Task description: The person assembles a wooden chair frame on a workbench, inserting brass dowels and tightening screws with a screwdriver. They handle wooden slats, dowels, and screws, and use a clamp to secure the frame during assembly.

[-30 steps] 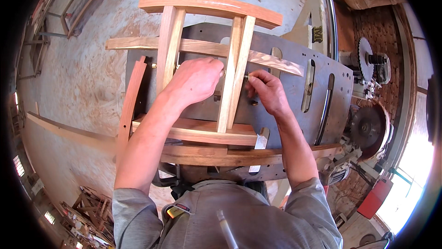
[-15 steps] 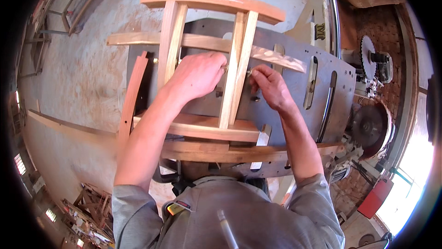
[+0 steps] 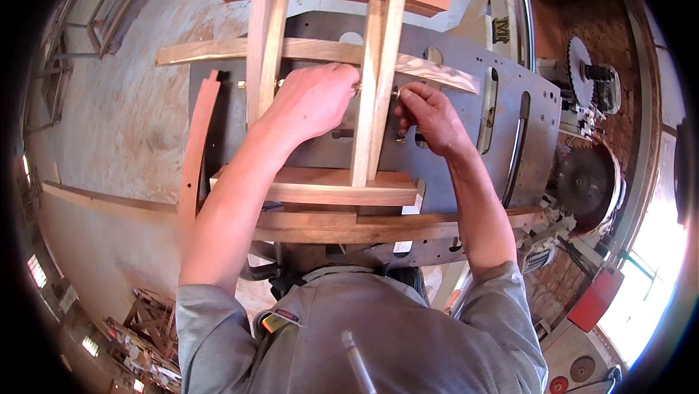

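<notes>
A pale wooden frame [image 3: 309, 191] lies on a dark metal machine table, two long rails joined by paired crosspieces. My left hand [image 3: 313, 99] reaches inside the frame. Its closed fingers hold a small brass-coloured fitting [image 3: 357, 89] against the inner side of the right crosspieces [image 3: 379, 81]. Just outside these crosspieces, my right hand [image 3: 431, 117] pinches a small metal piece [image 3: 396, 93], mostly covered by the fingertips. Another brass-coloured fitting [image 3: 242, 84] sticks out beside the left crosspieces [image 3: 265, 52].
A loose wooden strip [image 3: 182, 53] passes beneath the frame. At its left lies a reddish wooden piece [image 3: 195, 146], and a long board [image 3: 306, 228] lies along the near edge. The slotted metal table [image 3: 535, 124] extends right, towards a toothed saw blade [image 3: 580, 81] and a round disc [image 3: 585, 186].
The whole scene sits slightly higher in the picture, as the view has shifted. Both hands keep their places at the right crosspieces, with little visible finger movement.
</notes>
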Available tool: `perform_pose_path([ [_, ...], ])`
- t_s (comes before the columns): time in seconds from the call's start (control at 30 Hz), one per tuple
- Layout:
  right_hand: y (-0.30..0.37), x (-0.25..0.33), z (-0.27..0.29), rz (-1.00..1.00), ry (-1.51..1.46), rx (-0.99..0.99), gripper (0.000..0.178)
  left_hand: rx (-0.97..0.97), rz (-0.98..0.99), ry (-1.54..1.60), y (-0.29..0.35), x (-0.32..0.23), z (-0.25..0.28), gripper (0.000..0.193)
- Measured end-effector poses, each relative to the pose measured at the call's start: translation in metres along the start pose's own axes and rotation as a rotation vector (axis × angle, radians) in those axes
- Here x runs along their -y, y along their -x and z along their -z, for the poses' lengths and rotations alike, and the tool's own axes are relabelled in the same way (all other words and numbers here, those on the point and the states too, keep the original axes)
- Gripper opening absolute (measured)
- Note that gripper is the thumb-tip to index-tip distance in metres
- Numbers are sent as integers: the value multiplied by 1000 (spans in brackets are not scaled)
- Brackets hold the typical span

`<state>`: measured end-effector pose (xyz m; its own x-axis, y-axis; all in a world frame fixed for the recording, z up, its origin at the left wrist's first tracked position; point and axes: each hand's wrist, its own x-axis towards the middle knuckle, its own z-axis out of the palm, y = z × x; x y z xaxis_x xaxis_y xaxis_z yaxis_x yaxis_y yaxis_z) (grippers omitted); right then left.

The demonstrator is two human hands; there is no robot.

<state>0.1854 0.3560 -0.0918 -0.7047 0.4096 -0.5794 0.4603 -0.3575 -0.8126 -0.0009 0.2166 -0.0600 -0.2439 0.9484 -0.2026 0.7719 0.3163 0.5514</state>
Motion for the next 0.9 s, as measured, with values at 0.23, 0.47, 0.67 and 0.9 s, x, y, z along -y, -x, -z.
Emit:
perform_pose_path([
  [0.23, -2, -3, 2, 30, 14, 12, 21, 18, -42, -13, -3, 4, -1, 17],
  [0.47, -2, -6, -1, 171, 104, -65, 19, 25, -61, 16, -6, 7, 0, 17],
  [0.67, 1, 6, -2, -70, -146, -51, 29, 80, -15, 65, -9, 6, 5, 17],
  [0.9, -2, 1, 2, -35, -68, 13, 24, 129, 51, 107, -9, -2, 11, 19],
])
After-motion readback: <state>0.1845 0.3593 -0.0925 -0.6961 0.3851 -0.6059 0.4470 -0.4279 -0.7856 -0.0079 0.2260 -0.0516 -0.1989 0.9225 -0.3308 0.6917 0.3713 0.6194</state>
